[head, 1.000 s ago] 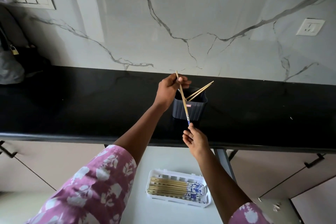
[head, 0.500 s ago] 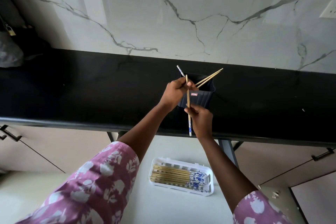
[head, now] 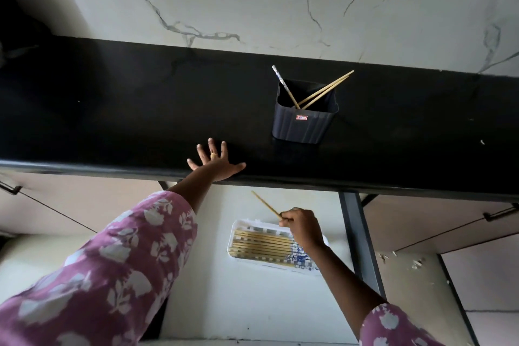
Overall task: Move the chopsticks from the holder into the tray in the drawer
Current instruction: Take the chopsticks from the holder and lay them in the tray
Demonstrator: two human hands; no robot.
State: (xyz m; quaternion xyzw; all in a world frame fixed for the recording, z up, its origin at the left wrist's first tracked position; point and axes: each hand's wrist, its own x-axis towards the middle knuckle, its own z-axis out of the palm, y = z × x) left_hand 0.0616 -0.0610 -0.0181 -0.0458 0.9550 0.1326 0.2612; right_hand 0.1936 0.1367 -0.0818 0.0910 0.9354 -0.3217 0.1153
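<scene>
A dark ribbed holder (head: pixel 304 123) stands on the black counter with three chopsticks (head: pixel 325 90) leaning out of it. Below, in the open white drawer, a white tray (head: pixel 238 229) holds several chopsticks lying side by side. My right hand (head: pixel 304 229) hovers over the tray's right part, shut on one chopstick (head: pixel 265 204) that points up and left. My left hand (head: pixel 216 164) rests flat on the counter's front edge, fingers spread, holding nothing, left of the holder.
The counter (head: pixel 112 109) runs the full width under a marble wall. Closed cabinet fronts with dark handles (head: pixel 501 212) flank the drawer (head: pixel 252 298). A dark vertical frame post (head: pixel 356 239) stands just right of the tray.
My right hand has carried one chopstick from beside the holder down over the tray. My left hand let go at the holder and dropped flat onto the counter edge.
</scene>
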